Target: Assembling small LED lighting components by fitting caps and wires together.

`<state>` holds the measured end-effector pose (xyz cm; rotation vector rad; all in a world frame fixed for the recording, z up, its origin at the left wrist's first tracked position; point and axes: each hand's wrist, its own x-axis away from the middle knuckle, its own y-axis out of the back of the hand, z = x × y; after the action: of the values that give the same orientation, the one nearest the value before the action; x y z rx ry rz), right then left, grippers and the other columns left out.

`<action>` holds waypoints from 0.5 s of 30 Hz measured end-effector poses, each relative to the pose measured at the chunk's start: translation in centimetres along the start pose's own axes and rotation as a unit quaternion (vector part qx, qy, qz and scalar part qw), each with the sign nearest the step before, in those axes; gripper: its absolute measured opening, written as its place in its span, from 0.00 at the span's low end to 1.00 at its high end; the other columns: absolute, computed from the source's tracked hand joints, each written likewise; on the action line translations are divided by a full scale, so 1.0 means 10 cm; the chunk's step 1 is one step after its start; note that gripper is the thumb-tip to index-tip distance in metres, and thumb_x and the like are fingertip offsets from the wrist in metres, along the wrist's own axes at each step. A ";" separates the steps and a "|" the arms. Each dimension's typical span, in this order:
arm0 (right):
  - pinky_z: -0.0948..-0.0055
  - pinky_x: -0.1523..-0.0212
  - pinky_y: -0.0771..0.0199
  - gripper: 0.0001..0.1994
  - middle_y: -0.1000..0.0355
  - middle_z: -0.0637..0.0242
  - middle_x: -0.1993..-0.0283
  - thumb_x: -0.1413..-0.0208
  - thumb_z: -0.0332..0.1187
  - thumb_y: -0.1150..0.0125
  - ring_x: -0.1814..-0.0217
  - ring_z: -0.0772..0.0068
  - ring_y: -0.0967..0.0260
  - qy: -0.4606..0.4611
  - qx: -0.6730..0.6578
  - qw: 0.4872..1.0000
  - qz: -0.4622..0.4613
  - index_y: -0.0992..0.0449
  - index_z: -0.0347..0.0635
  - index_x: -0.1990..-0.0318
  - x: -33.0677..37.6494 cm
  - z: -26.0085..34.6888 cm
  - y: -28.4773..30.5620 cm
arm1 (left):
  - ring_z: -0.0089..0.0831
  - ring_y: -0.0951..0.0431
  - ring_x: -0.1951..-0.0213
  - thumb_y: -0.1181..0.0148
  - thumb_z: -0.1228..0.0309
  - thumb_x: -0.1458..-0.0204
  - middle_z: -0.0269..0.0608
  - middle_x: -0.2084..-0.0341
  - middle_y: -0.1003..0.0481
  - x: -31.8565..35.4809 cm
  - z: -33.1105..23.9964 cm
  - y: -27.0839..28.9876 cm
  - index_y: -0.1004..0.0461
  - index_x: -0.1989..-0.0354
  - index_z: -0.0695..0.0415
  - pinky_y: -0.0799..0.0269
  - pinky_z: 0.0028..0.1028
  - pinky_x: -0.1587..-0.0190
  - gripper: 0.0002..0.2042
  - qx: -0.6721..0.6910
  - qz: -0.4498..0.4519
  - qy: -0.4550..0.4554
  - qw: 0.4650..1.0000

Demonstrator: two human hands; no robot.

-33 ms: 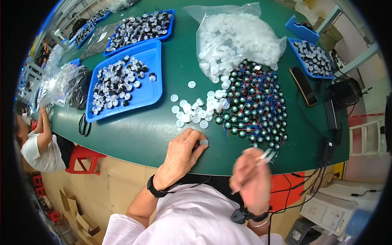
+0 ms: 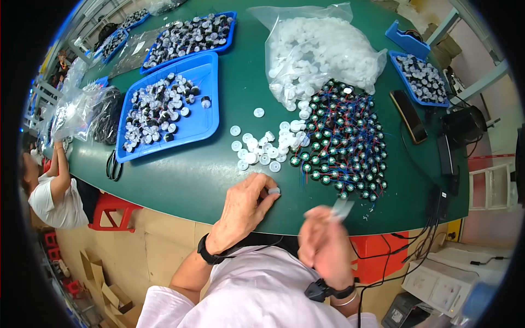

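My left hand (image 2: 246, 202) rests at the table's near edge, thumb and fingers pinching a small white round plastic cap (image 2: 274, 191). My right hand (image 2: 327, 240), smeared by motion, is closed around what look like metal tweezers (image 2: 342, 208), their blurred end pointing away from me. Just beyond my left hand lie loose white caps (image 2: 252, 144), some face up and some on edge. To their right spreads a dense cluster of small round parts (image 2: 344, 142) with green tops and red and blue wires.
A clear bag of white caps (image 2: 322, 49) lies open at the back. Blue trays of assembled black-and-white parts stand left (image 2: 205, 123) and right (image 2: 394, 54). A phone (image 2: 408, 116), black scissors handles (image 2: 113, 166) and cables (image 2: 421, 240) are around. Another person (image 2: 57, 191) sits far left.
My right hand has shifted left and slightly toward me with the tweezers. My left hand keeps its pinch on the cap. The whole view has shifted very slightly.
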<state>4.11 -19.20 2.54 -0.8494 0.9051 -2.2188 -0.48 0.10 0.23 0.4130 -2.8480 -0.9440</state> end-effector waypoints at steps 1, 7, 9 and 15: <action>0.85 0.87 0.53 0.22 0.44 0.73 0.81 0.34 0.50 0.63 0.87 0.88 0.56 -0.103 -0.025 0.993 0.046 0.36 0.39 0.50 0.04 -0.11 0.09 | 0.26 0.25 0.71 0.38 0.73 0.48 0.33 0.67 0.27 0.04 -0.01 0.03 0.30 0.62 0.56 0.27 0.22 0.71 0.08 0.047 0.009 0.035 0.998; 0.88 0.89 0.54 0.19 0.42 0.72 0.78 0.35 0.46 0.58 0.85 0.90 0.53 -0.004 0.130 0.990 0.047 0.37 0.38 0.49 -0.09 0.21 -0.02 | 0.19 0.25 0.69 0.38 0.75 0.49 0.35 0.69 0.25 0.03 -0.02 -0.02 0.27 0.60 0.62 0.28 0.18 0.72 0.09 0.540 0.041 0.159 0.826; 0.85 0.84 0.49 0.17 0.43 0.76 0.78 0.34 0.43 0.58 0.83 0.89 0.50 -0.059 0.268 0.960 0.064 0.35 0.40 0.49 -0.07 -0.05 0.22 | 0.19 0.25 0.67 0.41 0.73 0.45 0.39 0.62 0.24 0.02 0.02 -0.03 0.27 0.53 0.62 0.27 0.19 0.69 0.12 0.546 0.060 0.145 0.823; 0.72 0.74 0.36 0.18 0.35 0.60 0.79 0.36 0.42 0.54 0.79 0.68 0.35 0.040 0.561 0.826 0.044 0.34 0.36 0.49 -0.17 0.03 -0.04 | 0.26 0.22 0.63 0.49 0.70 0.40 0.46 0.57 0.24 0.08 0.01 -0.04 0.27 0.51 0.63 0.25 0.21 0.66 0.13 0.511 0.029 0.109 0.852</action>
<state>5.30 -17.85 2.50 -0.1221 -0.3992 -2.1775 -1.18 -0.37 -0.04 0.4498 -2.8444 0.6860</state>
